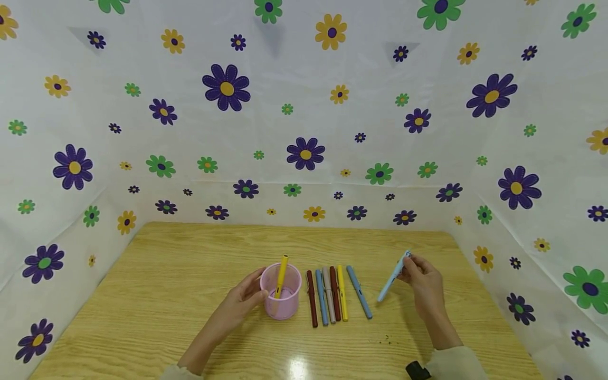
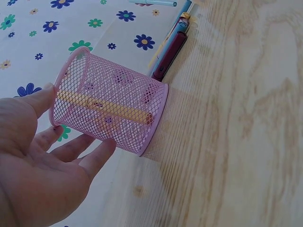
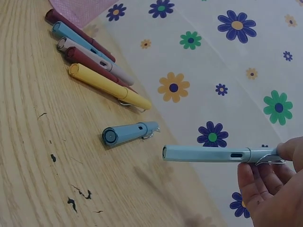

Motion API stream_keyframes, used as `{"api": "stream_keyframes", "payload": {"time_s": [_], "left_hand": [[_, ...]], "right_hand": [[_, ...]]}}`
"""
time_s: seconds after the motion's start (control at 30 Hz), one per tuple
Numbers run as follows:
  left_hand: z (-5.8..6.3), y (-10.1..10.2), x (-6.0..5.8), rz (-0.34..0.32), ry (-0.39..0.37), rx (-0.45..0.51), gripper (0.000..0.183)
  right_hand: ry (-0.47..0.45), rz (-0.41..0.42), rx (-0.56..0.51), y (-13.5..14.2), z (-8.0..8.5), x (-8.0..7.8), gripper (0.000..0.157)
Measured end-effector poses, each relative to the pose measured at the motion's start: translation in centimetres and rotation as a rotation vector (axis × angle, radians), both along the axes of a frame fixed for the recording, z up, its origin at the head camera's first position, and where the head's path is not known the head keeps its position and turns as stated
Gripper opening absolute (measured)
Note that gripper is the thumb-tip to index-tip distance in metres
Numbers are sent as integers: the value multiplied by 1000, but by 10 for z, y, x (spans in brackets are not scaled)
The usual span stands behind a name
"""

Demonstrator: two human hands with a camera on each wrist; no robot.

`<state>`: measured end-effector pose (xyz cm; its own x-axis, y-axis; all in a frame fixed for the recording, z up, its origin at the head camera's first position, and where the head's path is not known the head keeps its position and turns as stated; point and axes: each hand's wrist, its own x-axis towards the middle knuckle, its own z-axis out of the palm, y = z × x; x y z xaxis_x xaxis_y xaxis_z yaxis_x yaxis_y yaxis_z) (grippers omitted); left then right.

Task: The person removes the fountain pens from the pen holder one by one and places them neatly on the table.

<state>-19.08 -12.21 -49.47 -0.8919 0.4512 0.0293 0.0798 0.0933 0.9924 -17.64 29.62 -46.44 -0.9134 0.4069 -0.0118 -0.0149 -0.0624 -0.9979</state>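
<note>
My left hand [image 1: 239, 302] holds the pink mesh pen cup [image 1: 286, 310], which stands upright on the table; in the left wrist view its thumb is at the rim and its fingers lie along the side. One yellow pen [image 1: 283, 269] leans inside the cup. At the right, my right hand [image 1: 426, 285] pinches a light blue pen [image 1: 392, 279] near its clip end, tilted above the tabletop. Between the hands lie a maroon pen [image 1: 312, 299], a blue pen [image 1: 321, 298], a grey pen [image 1: 329, 295], another maroon pen, a yellow pen [image 1: 342, 293] and, slightly apart, another blue pen [image 1: 359, 292].
The wooden table [image 1: 190, 264] has small dark marks [image 1: 387, 340] near its front right. A white cloth [image 1: 266, 121] printed with flowers surrounds the back and sides. Near the right sleeve [image 1: 456, 364] is a black object [image 1: 418, 370].
</note>
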Motion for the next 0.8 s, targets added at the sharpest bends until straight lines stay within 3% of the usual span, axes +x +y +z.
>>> {"api": "stream_keyframes", "payload": {"time_s": [0.8], "left_hand": [[0,0,0,-1,0,1,61]], "right_hand": [[-88,82,110,-1,-13,-5,41]]}}
